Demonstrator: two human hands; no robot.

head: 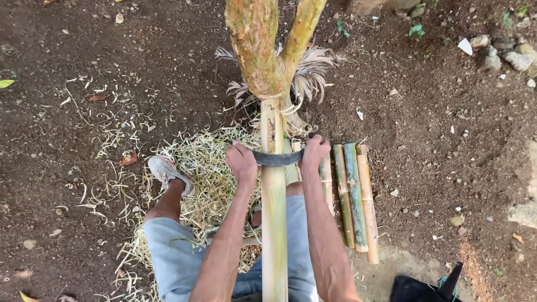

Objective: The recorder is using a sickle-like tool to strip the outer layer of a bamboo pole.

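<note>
A long pale bamboo pole runs from my lap up to the forked tree trunk, its far end tied to the trunk with strips. A dark curved blade lies across the pole. My left hand grips the blade's left end and my right hand grips its right end. The pole passes between my forearms. My legs in light blue shorts straddle it, and my left foot wears a grey shoe.
Several split bamboo pieces, green and tan, lie side by side right of the pole. Pale bamboo shavings cover the soil around my legs. Stones sit at the top right. A dark bag is at the bottom right.
</note>
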